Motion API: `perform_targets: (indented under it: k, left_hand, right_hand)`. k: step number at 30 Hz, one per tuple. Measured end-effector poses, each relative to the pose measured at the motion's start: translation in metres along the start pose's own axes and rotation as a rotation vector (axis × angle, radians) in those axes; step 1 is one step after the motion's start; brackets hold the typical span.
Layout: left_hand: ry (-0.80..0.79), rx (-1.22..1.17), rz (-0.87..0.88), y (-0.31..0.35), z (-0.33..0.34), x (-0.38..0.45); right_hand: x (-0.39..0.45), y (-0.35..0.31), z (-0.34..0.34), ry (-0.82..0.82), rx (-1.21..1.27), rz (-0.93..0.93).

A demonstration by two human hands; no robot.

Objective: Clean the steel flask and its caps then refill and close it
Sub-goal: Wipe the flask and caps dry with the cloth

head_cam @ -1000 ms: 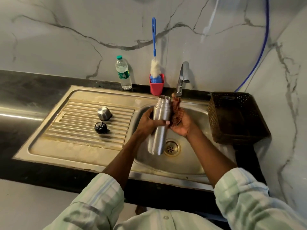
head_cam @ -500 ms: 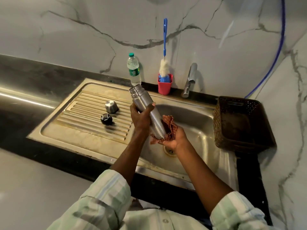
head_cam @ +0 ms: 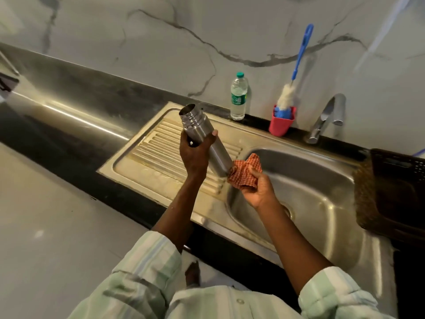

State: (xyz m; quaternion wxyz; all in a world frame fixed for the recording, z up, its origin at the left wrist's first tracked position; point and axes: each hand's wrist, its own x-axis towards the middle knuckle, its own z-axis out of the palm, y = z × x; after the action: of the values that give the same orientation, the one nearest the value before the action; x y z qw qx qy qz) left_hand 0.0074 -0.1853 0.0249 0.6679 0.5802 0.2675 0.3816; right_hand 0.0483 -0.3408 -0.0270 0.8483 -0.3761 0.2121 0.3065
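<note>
The steel flask (head_cam: 202,132) is tilted, its open threaded mouth up and to the left, its base down and to the right. My left hand (head_cam: 195,155) grips it around the middle, above the ribbed drainboard (head_cam: 158,148). My right hand (head_cam: 257,187) holds an orange checked cloth (head_cam: 245,172) pressed against the flask's base, over the left edge of the sink basin (head_cam: 322,199). The two caps are hidden behind my left hand and the flask; only a dark sliver shows by my fingers.
A small water bottle (head_cam: 239,97) stands at the wall. A red cup (head_cam: 281,122) holds a blue-handled bottle brush (head_cam: 299,56). The tap (head_cam: 326,118) rises behind the basin. A dark woven basket (head_cam: 395,187) sits at the right. A black counter runs left.
The flask went from upright over the basin to tilted and leftward above the drainboard. The cloth slid from its neck down to its base. The view has swung left.
</note>
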Motion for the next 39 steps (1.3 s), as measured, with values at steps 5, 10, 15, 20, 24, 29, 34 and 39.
perform_targets:
  k: [5, 10, 15, 20, 24, 29, 34, 39]
  left_hand:
    - [-0.011, 0.154, 0.116, 0.007, -0.043, 0.061]
    - [-0.021, 0.275, 0.119, -0.003, -0.071, 0.114]
    - [-0.086, 0.306, 0.092, -0.013, -0.08, 0.154]
    - [-0.116, 0.304, 0.058, -0.023, -0.08, 0.175]
    - [-0.14, 0.313, 0.053, -0.031, -0.078, 0.181]
    - [-0.161, 0.325, 0.052, -0.039, -0.078, 0.183]
    - [-0.196, 0.323, 0.057, -0.038, -0.079, 0.183]
    - [-0.198, 0.308, 0.05, -0.04, -0.077, 0.181]
  right_hand:
    - [0.018, 0.02, 0.043, -0.148, -0.011, 0.001]
    - [0.033, 0.032, 0.083, -0.027, -0.202, -0.099]
    - [0.054, 0.041, 0.107, 0.124, -0.376, -0.295]
    - [0.059, 0.042, 0.122, 0.179, -0.458, -0.407]
    - [0.06, 0.046, 0.126, 0.215, -0.446, -0.435]
    - [0.058, 0.05, 0.128, 0.224, -0.455, -0.453]
    - [0.052, 0.051, 0.132, 0.208, -0.498, -0.45]
    - [0.048, 0.053, 0.133, 0.217, -0.523, -0.456]
